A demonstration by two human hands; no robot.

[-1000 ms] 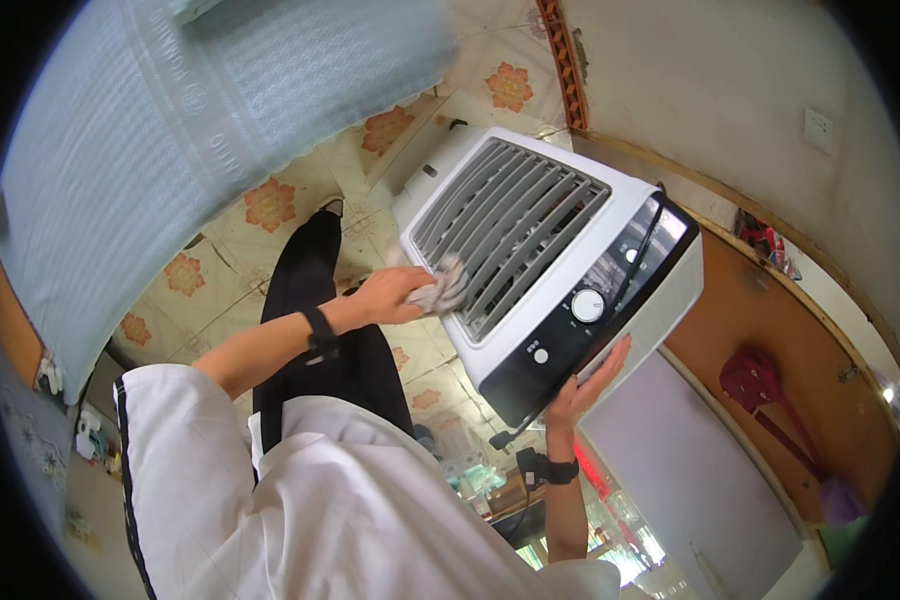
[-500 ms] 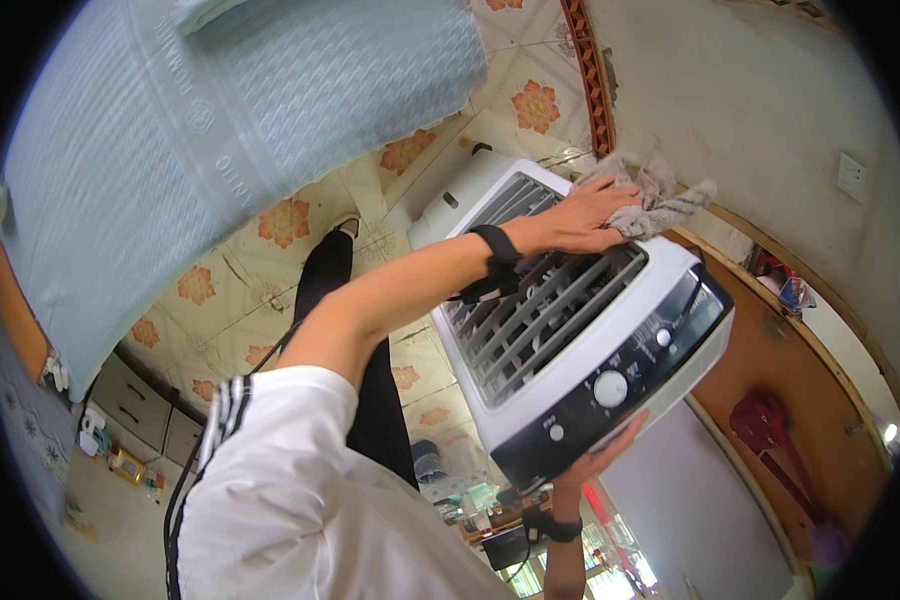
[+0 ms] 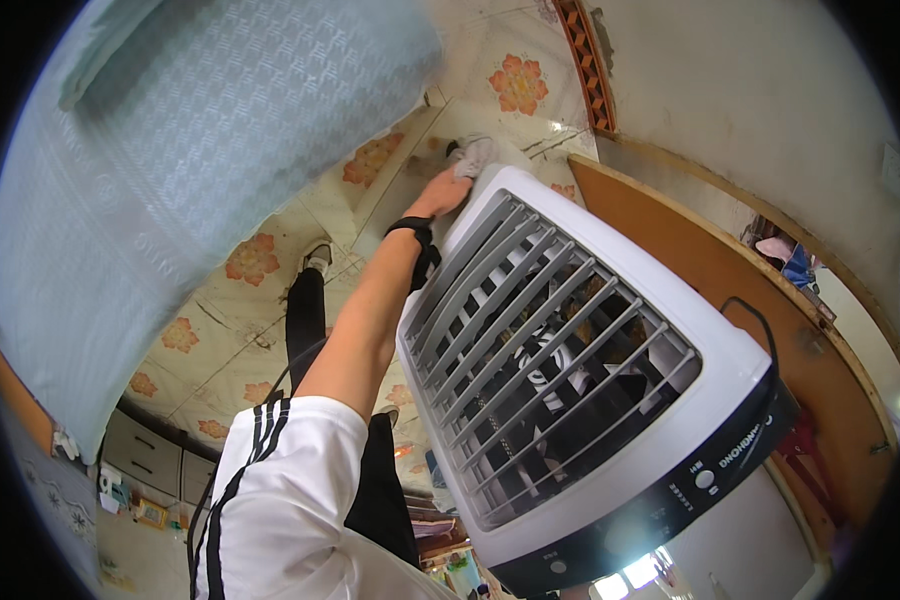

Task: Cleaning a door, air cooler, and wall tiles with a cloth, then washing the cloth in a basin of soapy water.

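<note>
Lettering (image 3: 740, 447) marks the white cooler (image 3: 550, 360); of the hands, left (image 3: 442, 193) grips a cloth (image 3: 478, 153), right is unseen.

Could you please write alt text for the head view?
A person's left hand holds a pale cloth at the far end of a white, slatted air cooler with a black panel. Light-blue fabric spreads at left.

Flower-patterned tile floor (image 3: 232, 320), pale wall (image 3: 740, 90), blue-covered bed (image 3: 240, 130)
</note>
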